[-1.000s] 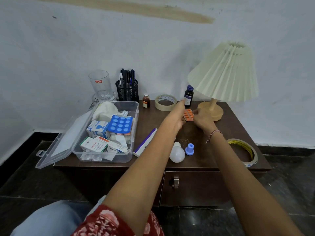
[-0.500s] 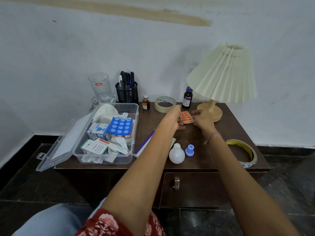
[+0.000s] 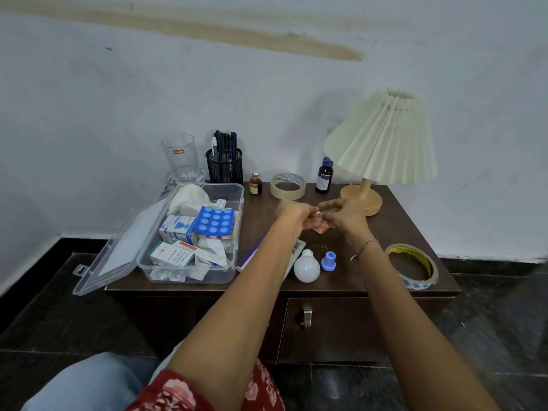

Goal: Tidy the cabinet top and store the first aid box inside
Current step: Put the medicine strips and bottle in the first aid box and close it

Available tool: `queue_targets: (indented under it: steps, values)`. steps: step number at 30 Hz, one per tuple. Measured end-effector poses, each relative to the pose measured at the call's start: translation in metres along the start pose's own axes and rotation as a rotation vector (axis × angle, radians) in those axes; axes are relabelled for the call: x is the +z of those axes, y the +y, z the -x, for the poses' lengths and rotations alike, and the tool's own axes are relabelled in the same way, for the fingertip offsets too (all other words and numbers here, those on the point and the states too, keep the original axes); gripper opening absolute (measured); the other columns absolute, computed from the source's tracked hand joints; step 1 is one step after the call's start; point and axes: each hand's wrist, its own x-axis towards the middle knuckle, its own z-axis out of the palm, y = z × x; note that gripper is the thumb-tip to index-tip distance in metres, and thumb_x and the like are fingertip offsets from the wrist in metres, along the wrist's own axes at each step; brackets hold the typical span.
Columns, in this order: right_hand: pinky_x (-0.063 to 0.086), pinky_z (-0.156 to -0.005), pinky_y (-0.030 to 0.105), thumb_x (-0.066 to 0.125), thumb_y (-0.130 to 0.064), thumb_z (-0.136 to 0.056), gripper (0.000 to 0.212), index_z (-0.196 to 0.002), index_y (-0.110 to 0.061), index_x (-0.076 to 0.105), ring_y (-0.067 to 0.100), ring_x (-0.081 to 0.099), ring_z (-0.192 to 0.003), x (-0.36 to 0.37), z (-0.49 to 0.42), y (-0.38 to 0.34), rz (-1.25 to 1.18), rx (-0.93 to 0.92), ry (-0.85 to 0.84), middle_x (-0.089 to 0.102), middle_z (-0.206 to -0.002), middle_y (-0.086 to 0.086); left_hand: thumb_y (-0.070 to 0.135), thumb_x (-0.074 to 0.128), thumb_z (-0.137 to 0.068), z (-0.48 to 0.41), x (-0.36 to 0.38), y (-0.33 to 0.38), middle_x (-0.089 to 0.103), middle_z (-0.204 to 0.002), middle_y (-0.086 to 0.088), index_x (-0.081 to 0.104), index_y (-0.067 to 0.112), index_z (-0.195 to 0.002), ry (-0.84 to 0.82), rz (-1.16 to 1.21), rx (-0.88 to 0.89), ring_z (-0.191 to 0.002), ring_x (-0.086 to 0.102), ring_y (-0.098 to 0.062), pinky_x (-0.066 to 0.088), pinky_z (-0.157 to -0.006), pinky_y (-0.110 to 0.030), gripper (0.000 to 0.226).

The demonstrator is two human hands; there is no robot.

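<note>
In the head view we are bringing both hands together over the cabinet top (image 3: 400,223). Our right hand (image 3: 345,218) is pinching an orange blister strip (image 3: 321,228) at its fingertips; our left hand (image 3: 295,216) is blurring just beside it, and we cannot tell whether it is gripping. The first aid box (image 3: 234,262) is sitting open to the left of the left hand. We are risking a drop — a loose pinch could be sending the strip onto the bulb (image 3: 307,266) just nearer us than the hands, nudging it off the front edge.
</note>
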Motion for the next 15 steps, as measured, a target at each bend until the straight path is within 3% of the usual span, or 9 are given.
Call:
queue_targets:
  steps: [3,5,7,10,15]
  values:
    - [0.053,-0.092,0.037,0.063,-0.002,-0.084,0.023,-0.105,-0.008,0.068,0.021,0.065,-0.099,0.000,0.003,0.002,0.095,-0.007,0.039,0.068,-0.108,0.011,-0.001,0.061,-0.088,0.000,0.002,-0.003,0.061,-0.070,-0.014,0.060,-0.007,-0.088,0.024,-0.042,-0.005,-0.052,0.061,-0.018,0.054,-0.046,-0.024,0.006]
    - [0.051,-0.090,0.031,0.059,-0.002,-0.087,0.023,-0.106,-0.009,0.068,0.019,0.063,-0.099,-0.005,0.003,0.002,0.166,-0.047,0.140,0.068,-0.110,0.009,0.004,0.061,-0.089,-0.001,0.000,-0.003,0.061,-0.073,-0.014,0.061,-0.007,-0.103,0.073,-0.068,0.009,-0.056,0.059,-0.016,0.052,-0.043,-0.023,0.018]
    - [0.046,-0.084,0.026,0.053,-0.002,-0.091,0.025,-0.110,-0.009,0.067,0.019,0.060,-0.098,-0.010,0.001,0.001,0.236,-0.065,0.200,0.066,-0.114,0.009,0.010,0.063,-0.089,-0.003,-0.004,-0.004,0.065,-0.094,-0.016,0.059,-0.003,-0.115,0.136,-0.099,0.034,-0.070,0.064,-0.017,0.053,-0.048,-0.023,0.029]
    - [0.044,-0.083,0.026,0.048,-0.001,-0.092,0.028,-0.115,-0.008,0.064,0.021,0.058,-0.099,-0.012,-0.003,0.003,0.327,-0.034,0.144,0.062,-0.120,0.012,0.015,0.058,-0.090,-0.001,-0.006,-0.005,0.058,-0.119,-0.016,0.051,0.005,-0.126,0.179,-0.094,0.040,-0.098,0.063,-0.022,0.053,-0.061,-0.026,0.038]
    - [0.049,-0.094,0.035,0.052,-0.001,-0.090,0.026,-0.111,-0.008,0.065,0.024,0.060,-0.106,-0.002,-0.005,0.003,0.340,-0.036,0.091,0.064,-0.119,0.011,0.014,0.050,-0.091,0.003,-0.001,-0.005,0.058,-0.118,-0.017,0.051,0.004,-0.124,0.116,-0.014,0.035,-0.100,0.061,-0.026,0.053,-0.066,-0.033,0.034]
